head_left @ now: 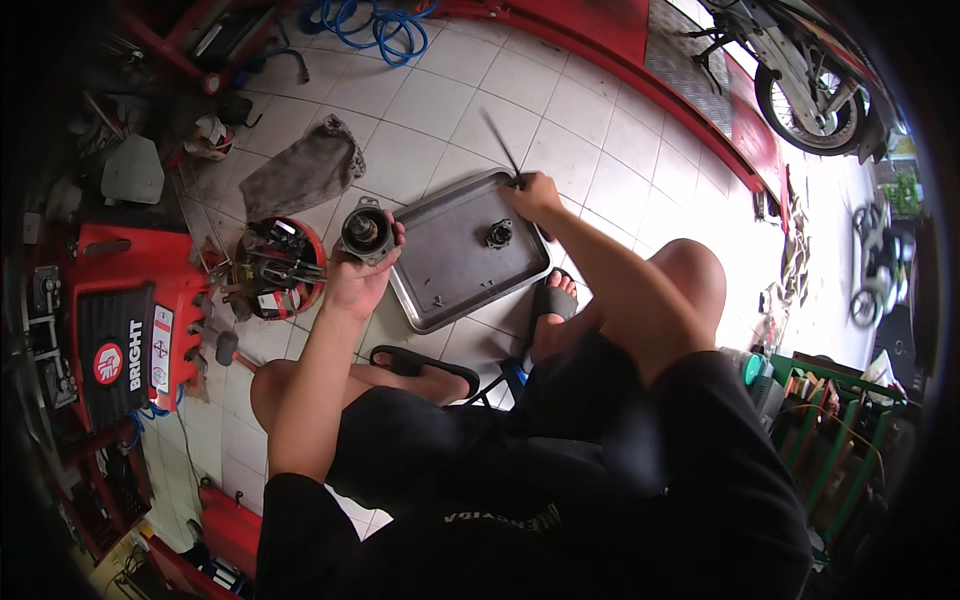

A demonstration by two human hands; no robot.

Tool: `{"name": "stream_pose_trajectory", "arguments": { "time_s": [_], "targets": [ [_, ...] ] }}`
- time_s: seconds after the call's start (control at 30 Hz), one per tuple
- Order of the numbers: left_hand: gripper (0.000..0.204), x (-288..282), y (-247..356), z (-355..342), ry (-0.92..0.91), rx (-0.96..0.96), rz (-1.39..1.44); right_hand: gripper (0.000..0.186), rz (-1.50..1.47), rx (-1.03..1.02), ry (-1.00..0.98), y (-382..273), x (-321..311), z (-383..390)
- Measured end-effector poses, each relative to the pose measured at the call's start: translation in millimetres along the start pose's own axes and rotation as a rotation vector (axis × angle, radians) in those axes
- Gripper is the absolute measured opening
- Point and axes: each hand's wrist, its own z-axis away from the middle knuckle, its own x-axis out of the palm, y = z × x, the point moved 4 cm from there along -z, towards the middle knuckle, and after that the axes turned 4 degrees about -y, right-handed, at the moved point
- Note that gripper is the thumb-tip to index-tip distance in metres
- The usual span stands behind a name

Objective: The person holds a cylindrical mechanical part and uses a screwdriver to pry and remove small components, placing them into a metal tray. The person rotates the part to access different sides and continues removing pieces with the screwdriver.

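Note:
My left hand [362,275] holds a round metal housing [357,232] with its open end facing up and a shaft or inner part visible inside. My right hand [536,200] grips a long thin dark tool [502,140] above the far right corner of a metal tray [430,279], its tip pointing away from me. In the tray stands a small dark cylindrical part [499,234], with a few small fasteners [438,300] lying near it.
Left are a red bucket of tools [315,250], a dirty rag [300,170], a mallet [228,348] and a red tool case [185,260]. Beyond lie a blue hose [395,40], a red lift platform [620,40] and a motorcycle [815,105]. A green rack [840,430] is right.

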Motion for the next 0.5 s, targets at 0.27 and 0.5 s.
{"name": "stream_pose_trajectory", "arguments": {
  "time_s": [0.27, 0.5],
  "targets": [
    [0.057, -15.8, -6.2, -9.8, 0.147, -0.075, -0.017, 0.065, 0.126, 0.393, 0.221, 126.0, 115.4, -55.8],
    [0.057, -21.2, -1.3, -21.7, 0.2, -0.135, 0.026, 0.057, 0.026, 0.525, 0.166, 135.5, 121.8, -79.7]
  ]
}}
